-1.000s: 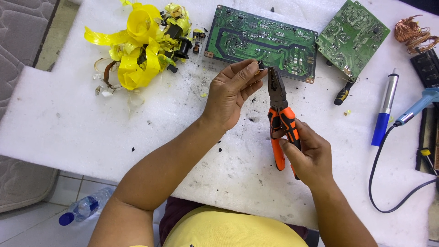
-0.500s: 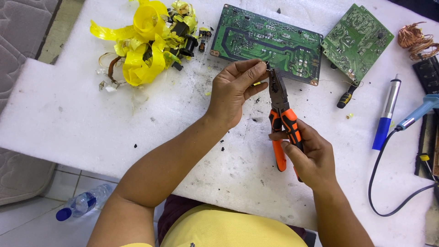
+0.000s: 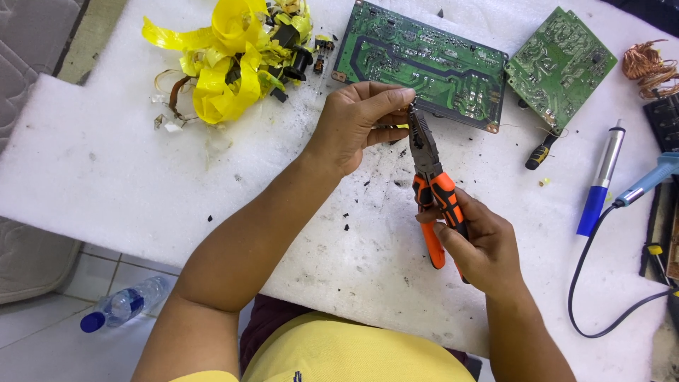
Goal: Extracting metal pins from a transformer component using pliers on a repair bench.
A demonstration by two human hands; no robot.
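Work in hand: the person is holding a small dark component (image 3: 393, 128) in the left hand (image 3: 357, 124) and is bringing the nose of the orange-handled pliers (image 3: 433, 189) against it, above the middle of the white foam surface (image 3: 106, 177).
Left hand grip: the fingers are pinching narrowly on the component, thumb and forefinger closing at the plier tips.
Right hand grip: the right hand (image 3: 481, 244) is wrapping around both plier handles; the plier nose is looking nearly closed, and whether it is biting the part cannot be told.
Progress, done: a heap of yellow tape and stripped parts (image 3: 233, 53) is lying near the far left corner, and black crumbs are scattering across the middle of the surface, so stripping is judged to be well under way.
Progress, left: the large green circuit board (image 3: 424, 64) and the smaller green circuit board (image 3: 562, 64) are lying at the far edge, undersides up; how much is remaining on them cannot be seen.
Containers: no tray or bin is showing on the surface; a plastic bottle (image 3: 124, 304) with a blue cap is lying on the tiled floor below the near left edge, contents unclear.
Other tools: a desoldering pump (image 3: 601, 180) and a soldering iron (image 3: 647, 184) are lying toward the right edge.
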